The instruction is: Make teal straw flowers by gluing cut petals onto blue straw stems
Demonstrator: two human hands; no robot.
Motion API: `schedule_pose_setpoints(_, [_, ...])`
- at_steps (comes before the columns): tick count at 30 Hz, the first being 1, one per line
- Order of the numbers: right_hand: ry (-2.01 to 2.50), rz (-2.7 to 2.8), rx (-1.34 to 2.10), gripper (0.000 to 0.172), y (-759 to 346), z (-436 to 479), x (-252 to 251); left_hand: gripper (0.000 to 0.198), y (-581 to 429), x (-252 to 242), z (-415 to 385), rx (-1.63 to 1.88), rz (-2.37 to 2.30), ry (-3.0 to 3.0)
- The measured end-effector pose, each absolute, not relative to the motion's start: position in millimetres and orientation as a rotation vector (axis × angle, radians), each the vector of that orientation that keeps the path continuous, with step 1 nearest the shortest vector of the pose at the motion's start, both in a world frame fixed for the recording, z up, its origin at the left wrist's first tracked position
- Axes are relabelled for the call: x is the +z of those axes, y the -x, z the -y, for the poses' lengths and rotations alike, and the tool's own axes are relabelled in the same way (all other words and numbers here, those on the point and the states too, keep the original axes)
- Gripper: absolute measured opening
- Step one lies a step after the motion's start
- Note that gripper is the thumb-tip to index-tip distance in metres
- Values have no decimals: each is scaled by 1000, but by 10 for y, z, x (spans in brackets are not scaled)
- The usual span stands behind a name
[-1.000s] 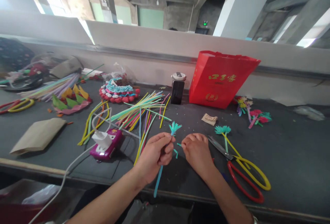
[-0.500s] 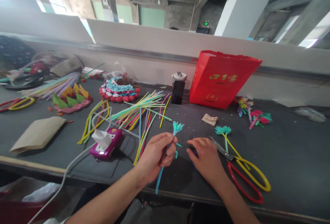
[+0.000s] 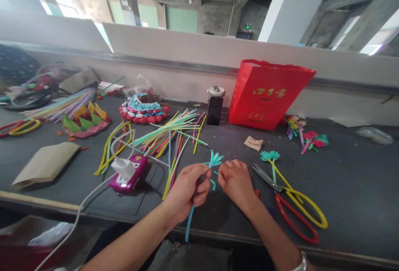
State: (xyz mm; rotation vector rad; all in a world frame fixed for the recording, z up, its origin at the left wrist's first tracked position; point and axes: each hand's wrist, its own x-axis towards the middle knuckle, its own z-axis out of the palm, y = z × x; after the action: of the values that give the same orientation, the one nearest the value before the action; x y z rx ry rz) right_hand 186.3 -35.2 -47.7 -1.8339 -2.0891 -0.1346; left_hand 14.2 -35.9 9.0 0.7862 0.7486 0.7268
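Observation:
My left hand (image 3: 189, 187) is closed round a light blue straw (image 3: 189, 222) whose top is cut into a teal fringe (image 3: 215, 158); the straw slants down past the table's front edge. My right hand (image 3: 235, 179) sits just right of the fringe with its fingers pinched together near the straw's tip; what they pinch is too small to make out. Scissors (image 3: 289, 200) with red and yellow handles lie to the right of my right hand. A finished teal fringed straw flower (image 3: 269, 156) rests beside the scissor blades.
Several loose coloured straws (image 3: 170, 134) fan out on the dark table (image 3: 358, 188). A purple device (image 3: 129, 173) with a white plug and cable lies left. A red bag (image 3: 268, 94), a dark bottle (image 3: 215, 105), a round flower arrangement (image 3: 143, 111) and a brown paper bag (image 3: 46, 163) stand around.
My right hand went down to the table beside the scissors, then came back up to the straw's fringed tip. My left hand kept hold of the straw and tilted it slightly.

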Motion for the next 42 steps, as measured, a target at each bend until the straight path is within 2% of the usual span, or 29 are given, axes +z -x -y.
schedule_pose_setpoints(4, [1829,1962,-69,11,-1920,425,-416,19,-132,105,346,726,-771,-781])
schedule_pose_setpoints(9, [1608,1562,304,6,-1973,645,-195,18,-138,64,322,718,-780,-778])
schedule_pose_setpoints(11, [1525,1478,351,3,-1973,731,-108,19,-148,43,316,723,-788,-784])
schedule_pose_setpoints(19, [1284,1659,207,18,-1905,823,-5,19,-206,0,339,709,-807,-821])
schedule_pose_setpoints(28, [1266,1634,-41,19,-1789,831,-24,20,-271,-59,388,672,-814,-849])
schedule_pose_setpoints(42, [1317,1646,-194,16,-1759,807,-80,21,-281,-33,434,670,-837,-897])
